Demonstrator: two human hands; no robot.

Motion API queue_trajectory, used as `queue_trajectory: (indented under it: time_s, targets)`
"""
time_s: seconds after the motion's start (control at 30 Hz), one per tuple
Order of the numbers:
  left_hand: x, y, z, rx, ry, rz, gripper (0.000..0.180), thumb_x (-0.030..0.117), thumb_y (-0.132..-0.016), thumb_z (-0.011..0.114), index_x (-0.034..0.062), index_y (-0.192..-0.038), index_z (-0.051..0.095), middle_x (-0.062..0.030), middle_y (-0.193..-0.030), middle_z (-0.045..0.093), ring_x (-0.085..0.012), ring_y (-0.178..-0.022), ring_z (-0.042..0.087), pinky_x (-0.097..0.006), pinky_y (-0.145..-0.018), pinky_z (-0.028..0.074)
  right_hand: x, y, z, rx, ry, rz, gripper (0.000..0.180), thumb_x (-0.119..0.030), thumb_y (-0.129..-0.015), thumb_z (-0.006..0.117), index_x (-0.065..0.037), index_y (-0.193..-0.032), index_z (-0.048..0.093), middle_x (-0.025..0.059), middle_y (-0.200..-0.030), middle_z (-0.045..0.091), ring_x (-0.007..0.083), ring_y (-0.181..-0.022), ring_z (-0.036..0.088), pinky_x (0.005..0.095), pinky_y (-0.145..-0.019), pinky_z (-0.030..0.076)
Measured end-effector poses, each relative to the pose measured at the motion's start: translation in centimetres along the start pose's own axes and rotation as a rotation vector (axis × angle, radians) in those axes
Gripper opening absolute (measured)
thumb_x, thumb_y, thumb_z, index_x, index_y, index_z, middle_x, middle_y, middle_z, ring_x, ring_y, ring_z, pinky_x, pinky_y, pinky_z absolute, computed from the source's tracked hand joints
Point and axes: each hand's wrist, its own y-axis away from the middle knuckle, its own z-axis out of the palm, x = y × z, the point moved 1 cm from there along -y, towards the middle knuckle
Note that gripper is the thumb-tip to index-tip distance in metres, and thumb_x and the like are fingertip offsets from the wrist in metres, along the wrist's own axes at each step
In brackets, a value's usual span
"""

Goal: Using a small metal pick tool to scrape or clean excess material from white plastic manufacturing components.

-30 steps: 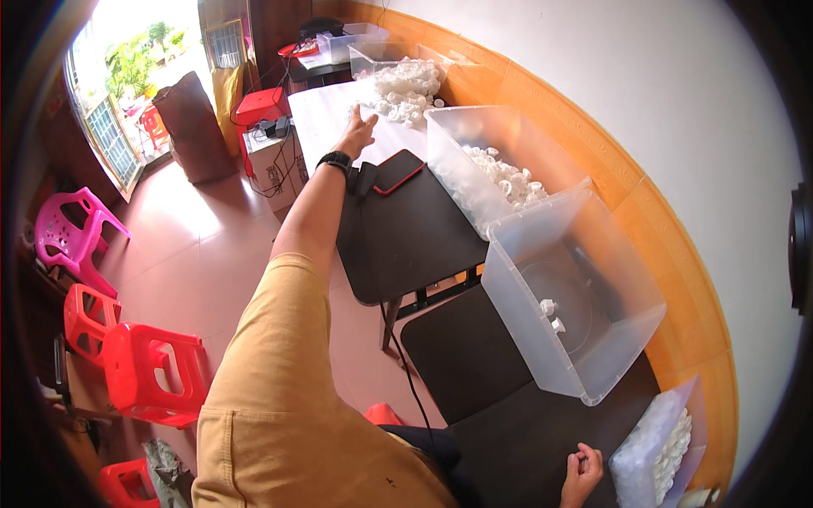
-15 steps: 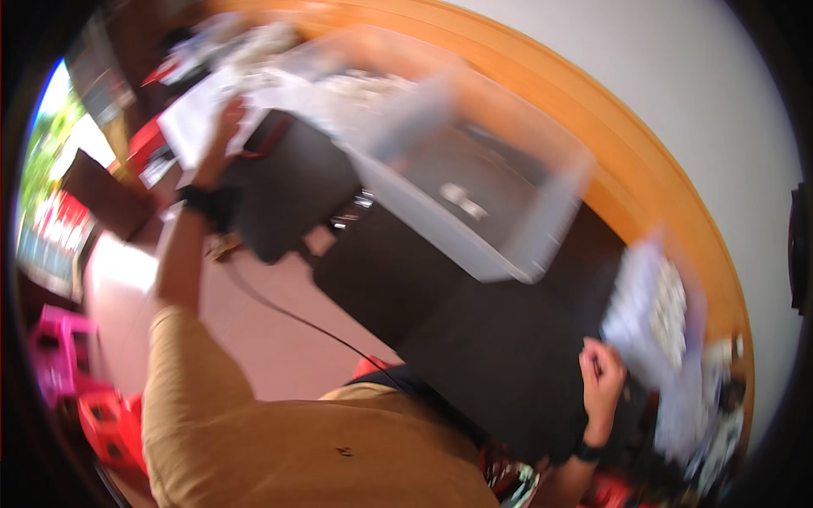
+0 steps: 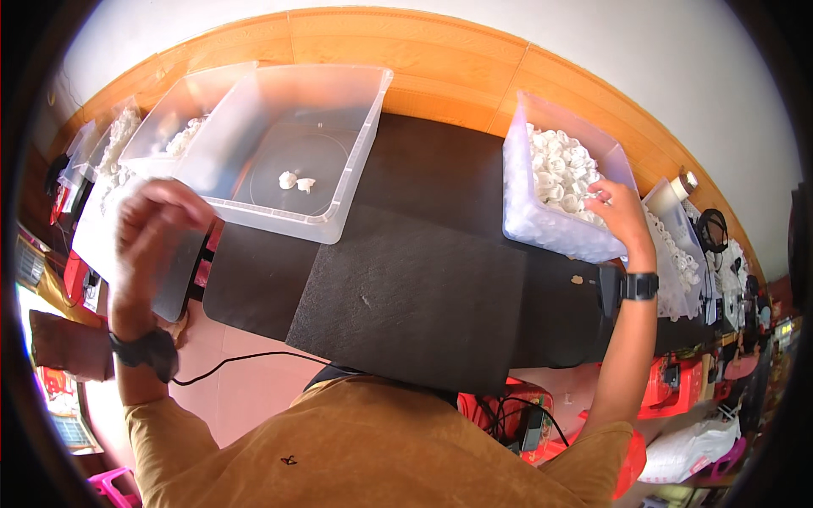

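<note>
My right hand (image 3: 625,216) reaches over the near rim of a translucent bin (image 3: 605,244), its fingers apart at the heap of small white ring-like pieces (image 3: 559,165) inside. Whether a fingertip touches a piece is hard to tell. Over to the left, my left hand (image 3: 157,233) is raised, bent at the fingers and blurred by motion, near the corner of a large clear plastic box (image 3: 326,229). Two small white pieces (image 3: 296,181) lie on that box's floor. Both wrists wear black bands.
A black mat (image 3: 406,296) covers the dark table before me. More clear containers of white pieces stand at far left (image 3: 182,127) and right (image 3: 677,262). A black cable (image 3: 246,357) crosses at my waist. Red stools (image 3: 677,385) stand below at right.
My view has swung to the right. The right hand has gone from beside the white-piece bin to inside its rim. The left hand has come away from the far-left white surface.
</note>
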Motion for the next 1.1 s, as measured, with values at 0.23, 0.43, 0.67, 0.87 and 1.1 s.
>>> queue_trajectory:
  time_s: [0.23, 0.43, 0.67, 0.87, 1.1]
  targets:
    - [-3.5, -2.2, 14.5, -0.775, -0.049, -0.135, 0.029, 0.000, -0.090, 0.063, 0.0045, -0.118, 0.066, -0.0125, -0.113, 0.068, -0.0287, -0.112, 0.063, -0.039, -0.095, 0.050, 3.0, -1.7, 0.8, -0.228, 0.092, 0.113, 0.031, -0.030, -0.070, 0.078, -0.004, -0.086, 0.071, 0.0183, -0.080, 0.069, 0.0315, -0.077, 0.067, 0.0386, -0.069, 0.051]
    - [-10.7, 0.1, 20.0, -1.040, -0.141, -0.012, 0.039, 0.013, -0.094, 0.062, 0.0111, -0.133, 0.056, -0.0150, -0.141, 0.050, -0.0339, -0.138, 0.039, -0.046, -0.111, 0.036, 2.7, -1.0, 1.4, -0.133, -0.024, 0.096, 0.031, -0.026, -0.069, 0.078, 0.001, -0.078, 0.067, 0.0195, -0.073, 0.066, 0.0296, -0.070, 0.066, 0.0384, -0.064, 0.048]
    - [-14.0, -0.6, 22.5, -1.022, -0.697, 0.346, 0.049, 0.029, -0.091, 0.064, 0.0221, -0.137, 0.051, -0.0092, -0.156, 0.029, -0.0324, -0.146, 0.021, -0.056, -0.114, 0.025, 4.3, -0.5, 1.7, 0.010, -0.079, 0.057, 0.027, -0.018, -0.077, 0.073, 0.005, -0.076, 0.059, 0.0201, -0.065, 0.058, 0.0272, -0.059, 0.056, 0.0378, -0.059, 0.043]
    - [-15.4, -0.2, 22.8, -0.900, -0.690, 0.337, 0.048, 0.033, -0.088, 0.067, 0.0264, -0.134, 0.054, -0.0087, -0.154, 0.033, -0.0329, -0.144, 0.025, -0.057, -0.114, 0.023, 4.9, -2.4, 3.2, 0.180, -0.026, -0.129, 0.020, -0.014, -0.089, 0.060, 0.004, -0.088, 0.053, 0.0219, -0.075, 0.055, 0.0352, -0.068, 0.051, 0.0412, -0.066, 0.043]
    - [-16.2, -0.3, 24.2, -0.878, -0.603, 0.325, 0.044, 0.026, -0.085, 0.070, 0.0189, -0.127, 0.060, -0.0125, -0.147, 0.041, -0.0329, -0.143, 0.028, -0.058, -0.113, 0.024, 7.5, -1.6, 3.6, 0.376, -0.113, -0.006, 0.023, -0.019, -0.102, 0.045, 0.004, -0.097, 0.047, 0.0211, -0.081, 0.048, 0.0338, -0.074, 0.044, 0.0410, -0.073, 0.042]
